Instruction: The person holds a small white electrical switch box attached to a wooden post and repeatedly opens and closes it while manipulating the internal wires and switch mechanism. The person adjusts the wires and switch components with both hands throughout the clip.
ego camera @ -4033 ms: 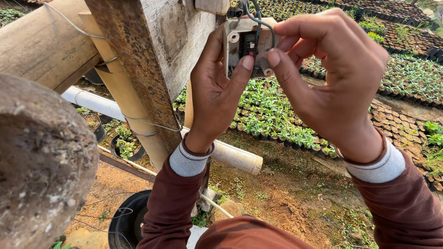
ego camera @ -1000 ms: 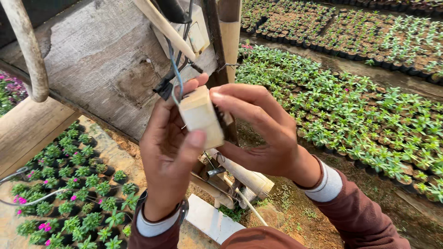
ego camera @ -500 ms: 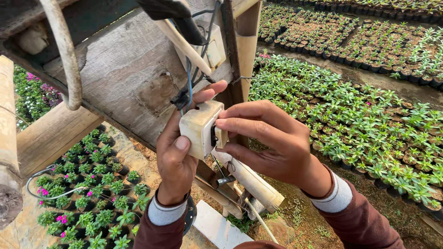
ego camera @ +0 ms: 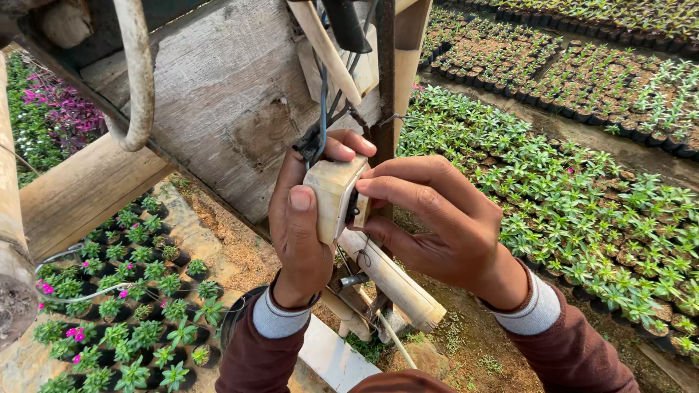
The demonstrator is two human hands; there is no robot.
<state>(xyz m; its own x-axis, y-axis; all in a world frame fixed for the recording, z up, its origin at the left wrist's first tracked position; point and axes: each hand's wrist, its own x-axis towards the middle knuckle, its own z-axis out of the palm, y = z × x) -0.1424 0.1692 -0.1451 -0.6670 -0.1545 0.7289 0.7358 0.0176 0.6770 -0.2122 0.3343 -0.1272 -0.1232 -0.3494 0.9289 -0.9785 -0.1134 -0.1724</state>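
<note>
Rows of potted green seedlings (ego camera: 582, 182) fill the ground to the right and far side; a smaller block of potted plants (ego camera: 124, 313), some with pink flowers, lies lower left. A weathered wooden board (ego camera: 218, 109) slants across the upper centre, braced by a bamboo beam (ego camera: 87, 189) at left, with a dark upright post (ego camera: 384, 80) at its right edge. Both forearms, in maroon sleeves with grey cuffs, rise from the bottom edge and meet at centre. The left hand (ego camera: 302, 233) is closed around a small cream switch box (ego camera: 333, 195), thumb flat on its near face, fingers wrapped behind it. The right hand (ego camera: 437, 218) is partly curled, fingertips (ego camera: 368, 191) pressing on the box's right side; whether it grips or only touches cannot be told. The box is held in the air just before the board, close to the post. Dark and blue wires (ego camera: 322, 109) run from its top upward. A pale bamboo stub (ego camera: 393, 280) projects just beneath the hands. Room is tight toward board and post, open toward the wearer and right.
</note>
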